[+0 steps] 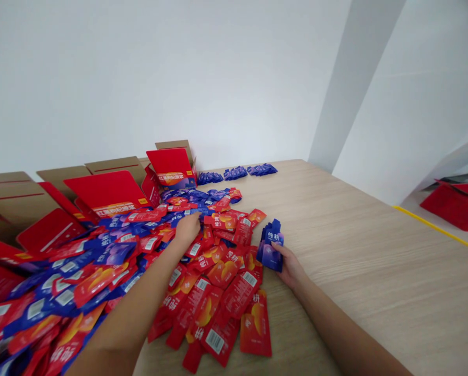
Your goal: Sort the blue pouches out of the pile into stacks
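Note:
My right hand [291, 266] holds a small fanned stack of blue-purple pouches [272, 250], thumb on top, over the bare wood to the right of the pile. My left hand [189, 228] reaches into the far part of the heap, its fingers curled down at a blue pouch [206, 211]; the fingertips are partly hidden. Around and in front of it lie many red pouches [223, 271] with orange fruit prints and barcodes. Farther left, red and blue pouches [114, 253] are mixed together in a deep pile.
Open red cartons [108, 196] with brown flaps line the back left, another red carton [175, 164] beside them. Three groups of blue pouches [236, 173] lie along the table's [351, 250] back edge. A red bag-like object [455, 203] sits beyond the yellow strip [437, 227] at right.

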`<state>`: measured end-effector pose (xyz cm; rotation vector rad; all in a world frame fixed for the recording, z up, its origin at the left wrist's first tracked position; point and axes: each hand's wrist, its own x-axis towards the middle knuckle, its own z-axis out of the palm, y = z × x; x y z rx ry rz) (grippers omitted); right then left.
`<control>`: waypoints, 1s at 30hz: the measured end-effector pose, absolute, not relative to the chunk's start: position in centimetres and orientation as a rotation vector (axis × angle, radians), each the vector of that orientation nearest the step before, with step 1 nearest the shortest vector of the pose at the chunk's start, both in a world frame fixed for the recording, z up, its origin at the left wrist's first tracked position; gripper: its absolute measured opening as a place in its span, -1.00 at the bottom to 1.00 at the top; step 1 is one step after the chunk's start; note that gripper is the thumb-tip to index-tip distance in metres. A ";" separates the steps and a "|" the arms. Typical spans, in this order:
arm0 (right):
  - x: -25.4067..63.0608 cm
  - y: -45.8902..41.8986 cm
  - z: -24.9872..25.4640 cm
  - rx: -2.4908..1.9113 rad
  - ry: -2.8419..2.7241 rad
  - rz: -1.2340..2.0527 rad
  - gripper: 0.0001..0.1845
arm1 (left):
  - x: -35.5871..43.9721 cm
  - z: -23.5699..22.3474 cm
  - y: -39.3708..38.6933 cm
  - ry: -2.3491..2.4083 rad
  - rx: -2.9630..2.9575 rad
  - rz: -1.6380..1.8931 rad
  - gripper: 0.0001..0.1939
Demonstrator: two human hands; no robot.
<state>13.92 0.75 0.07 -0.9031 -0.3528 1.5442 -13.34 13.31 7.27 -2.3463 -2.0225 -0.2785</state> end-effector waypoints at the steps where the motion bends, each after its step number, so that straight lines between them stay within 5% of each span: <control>1: 14.0 0.8 0.1 -0.930 -0.380 1.537 -0.77 | -13.9 8.0 13.4 -2.041 -2.327 -0.362 -0.60; 7: 16.0 1.0 0.7 -1.257 -0.631 1.365 -0.70 | -16.1 11.9 12.2 -2.238 -2.264 -1.351 -0.77; 11: 17.1 0.7 2.2 -1.247 -0.679 1.401 -0.68 | -14.8 12.2 8.9 -2.501 -2.573 -1.850 -0.61; 21: 13.3 -2.2 4.1 -0.922 -0.841 1.799 -0.59 | -9.0 9.5 5.5 -2.261 -3.337 -1.071 -0.87; 25: 12.7 -2.6 3.6 -0.997 -0.897 1.776 -0.50 | -8.0 9.5 5.8 -2.328 -3.391 -1.342 -0.84; 30: 12.6 -2.5 3.7 -0.973 -0.752 1.782 -0.61 | -7.2 8.9 6.4 -2.684 -3.178 -2.014 -0.66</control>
